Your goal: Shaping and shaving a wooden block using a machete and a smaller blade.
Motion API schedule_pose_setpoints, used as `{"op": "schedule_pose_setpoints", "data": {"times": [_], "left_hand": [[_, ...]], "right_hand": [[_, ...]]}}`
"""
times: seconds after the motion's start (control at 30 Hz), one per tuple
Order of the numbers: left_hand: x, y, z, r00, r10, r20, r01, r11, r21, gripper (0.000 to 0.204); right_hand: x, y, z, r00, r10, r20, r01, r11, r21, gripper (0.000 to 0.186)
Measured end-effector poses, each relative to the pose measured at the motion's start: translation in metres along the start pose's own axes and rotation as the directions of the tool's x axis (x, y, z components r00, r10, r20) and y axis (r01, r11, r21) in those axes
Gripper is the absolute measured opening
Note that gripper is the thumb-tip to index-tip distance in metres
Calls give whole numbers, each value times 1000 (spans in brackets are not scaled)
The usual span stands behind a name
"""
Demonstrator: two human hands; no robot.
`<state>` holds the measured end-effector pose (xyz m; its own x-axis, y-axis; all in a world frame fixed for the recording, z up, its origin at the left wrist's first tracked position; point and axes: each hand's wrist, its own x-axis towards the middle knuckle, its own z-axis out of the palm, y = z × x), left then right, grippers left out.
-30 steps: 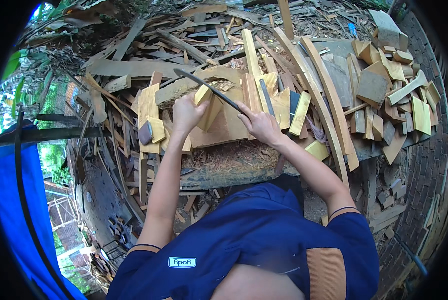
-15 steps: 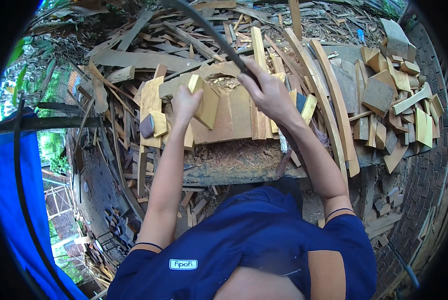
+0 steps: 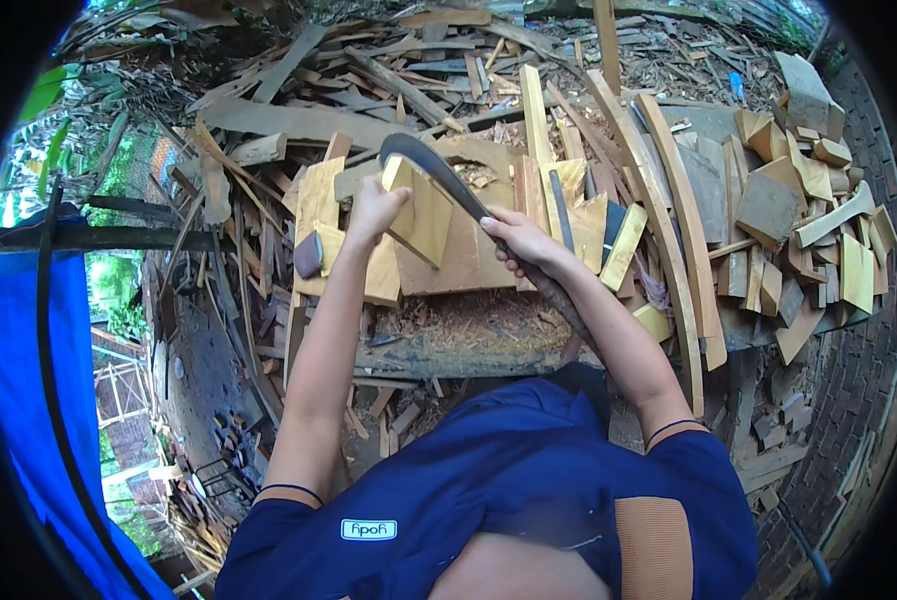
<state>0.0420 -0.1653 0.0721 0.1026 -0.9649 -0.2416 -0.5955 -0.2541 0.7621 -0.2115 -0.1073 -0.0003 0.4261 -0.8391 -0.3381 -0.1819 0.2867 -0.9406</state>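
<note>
Bench (image 3: 469, 361) heaped with offcuts (image 3: 855, 272), left hand (image 3: 376, 210) clasping wooden block (image 3: 424, 234), right hand (image 3: 526, 242) gripping curved knife (image 3: 441, 172)

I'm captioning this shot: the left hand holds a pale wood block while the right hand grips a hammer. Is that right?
Not quite: the head view shows the right hand gripping a long curved knife, not a hammer. The left hand does hold the pale wood block.

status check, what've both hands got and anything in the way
Left hand gripping pale yellow wooden block near its top. Right hand closed on long-handled, curved dark metal blade. Brown and yellow wood offcuts heaped farther right, clear of both hands.
</note>
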Motion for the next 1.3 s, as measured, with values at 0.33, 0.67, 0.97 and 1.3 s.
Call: {"op": "schedule_pose_setpoints", "data": {"times": [0.33,0.67,0.97,1.3], "left_hand": [[-16,15,19,1000,27,-4,-27,984,-179,19],[100,43,4,974,166,-152,-145,979,143,32],[122,31,-1,995,64,-82,-62,998,21,30],[132,26,4,988,68,-140,-51,992,119,28]], "right_hand": [[-26,-79,-28,997,45,59,-45,999,7,39],[1,-167,-47,884,-362,-294,381,924,8,38],[39,-138,-54,849,-404,-341,344,912,-225,50],[120,-23,-30,921,-355,-160,173,741,-649,51]]}}
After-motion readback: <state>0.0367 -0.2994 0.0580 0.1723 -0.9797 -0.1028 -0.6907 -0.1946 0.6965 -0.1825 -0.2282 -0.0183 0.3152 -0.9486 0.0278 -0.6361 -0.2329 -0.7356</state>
